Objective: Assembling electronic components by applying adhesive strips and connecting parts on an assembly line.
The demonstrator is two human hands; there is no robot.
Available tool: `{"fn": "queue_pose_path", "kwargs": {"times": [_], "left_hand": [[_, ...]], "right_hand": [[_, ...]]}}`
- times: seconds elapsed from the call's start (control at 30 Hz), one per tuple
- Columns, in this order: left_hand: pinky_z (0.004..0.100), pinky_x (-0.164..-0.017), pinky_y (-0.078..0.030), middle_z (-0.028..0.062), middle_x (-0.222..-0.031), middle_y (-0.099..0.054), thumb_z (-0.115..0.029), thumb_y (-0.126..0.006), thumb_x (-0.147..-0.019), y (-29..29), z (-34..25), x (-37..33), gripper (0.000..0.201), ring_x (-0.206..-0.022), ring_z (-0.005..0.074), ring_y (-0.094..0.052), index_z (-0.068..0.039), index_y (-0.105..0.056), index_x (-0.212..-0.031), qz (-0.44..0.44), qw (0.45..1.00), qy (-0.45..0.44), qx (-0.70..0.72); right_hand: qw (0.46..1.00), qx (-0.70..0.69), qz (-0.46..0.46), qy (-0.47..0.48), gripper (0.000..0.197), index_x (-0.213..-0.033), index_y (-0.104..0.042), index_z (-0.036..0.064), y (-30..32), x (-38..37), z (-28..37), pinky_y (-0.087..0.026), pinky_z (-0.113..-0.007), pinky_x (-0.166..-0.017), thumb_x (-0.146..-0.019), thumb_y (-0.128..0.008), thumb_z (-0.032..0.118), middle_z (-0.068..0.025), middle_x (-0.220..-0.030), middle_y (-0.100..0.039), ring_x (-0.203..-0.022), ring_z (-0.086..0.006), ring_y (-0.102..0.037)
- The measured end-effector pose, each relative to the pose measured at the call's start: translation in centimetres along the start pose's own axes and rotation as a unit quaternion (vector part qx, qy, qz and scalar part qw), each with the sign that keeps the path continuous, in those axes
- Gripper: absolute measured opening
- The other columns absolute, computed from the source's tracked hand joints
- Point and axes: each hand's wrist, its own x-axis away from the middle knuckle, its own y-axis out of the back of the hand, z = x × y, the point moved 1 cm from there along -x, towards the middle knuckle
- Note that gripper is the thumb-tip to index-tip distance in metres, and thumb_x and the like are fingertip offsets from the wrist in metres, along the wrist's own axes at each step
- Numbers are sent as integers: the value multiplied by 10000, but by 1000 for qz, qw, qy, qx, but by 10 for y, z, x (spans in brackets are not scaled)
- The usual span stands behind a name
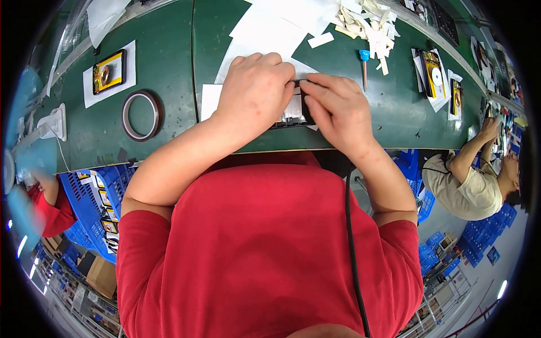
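Observation:
A flat black-framed electronic device [293, 115] with a silvery inner face lies at the near edge of the green bench, between my hands. My left hand [251, 90] is closed, its fingers curled, with thumb and forefinger at the device's upper edge; it covers the left part. My right hand [342, 112] pinches the dark upper right corner of the device, fingertips close to the left ones. Anything small between the fingertips is hidden. White paper sheets [253, 36] lie behind and beside the device.
A tape roll [141, 116] and a yellow-and-black device [109, 72] are on the left. Paper strips [372, 25] and a blue-handled screwdriver [364, 56] lie behind. More devices [434, 73] rest at right. Blue baskets [93, 197] stand below left; a co-worker [468, 180] sits far right.

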Motion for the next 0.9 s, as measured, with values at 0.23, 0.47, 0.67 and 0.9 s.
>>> {"fn": "queue_pose_path", "kwargs": {"times": [0.23,0.47,0.67,0.9], "left_hand": [[422,-784,-467,64,-840,-626,-108,-731,-841,-2,1,0,49,-843,286,-625,-71,-702,-856,2,1000,-1,-12],[421,-799,-467,60,-856,-637,-107,-740,-829,-4,0,1,60,-852,284,-625,-72,-700,-854,2,1000,-6,-17],[408,-800,-475,59,-833,-641,-93,-746,-806,-4,1,2,58,-836,278,-631,-71,-708,-843,5,998,-30,-57],[405,-809,-483,64,-833,-650,-78,-734,-819,-5,2,3,34,-835,273,-639,-71,-723,-850,-9,997,-38,-67]], "right_hand": [[999,-15,30,-39,121,-930,-735,72,-1,-22,-6,-534,-400,-814,-812,-759,81,-56,-920,-727,-868,-282,-691],[998,31,47,0,76,-821,-681,69,-1,-33,-3,-530,-394,-772,-783,-746,81,-58,-792,-656,-778,-267,-666],[981,170,44,83,119,-747,-575,106,-5,-36,4,-515,-368,-723,-743,-693,95,-52,-720,-582,-719,-231,-643],[995,68,60,47,104,-825,-634,82,3,-35,-4,-521,-377,-736,-791,-731,100,-65,-765,-612,-742,-249,-646]]}}
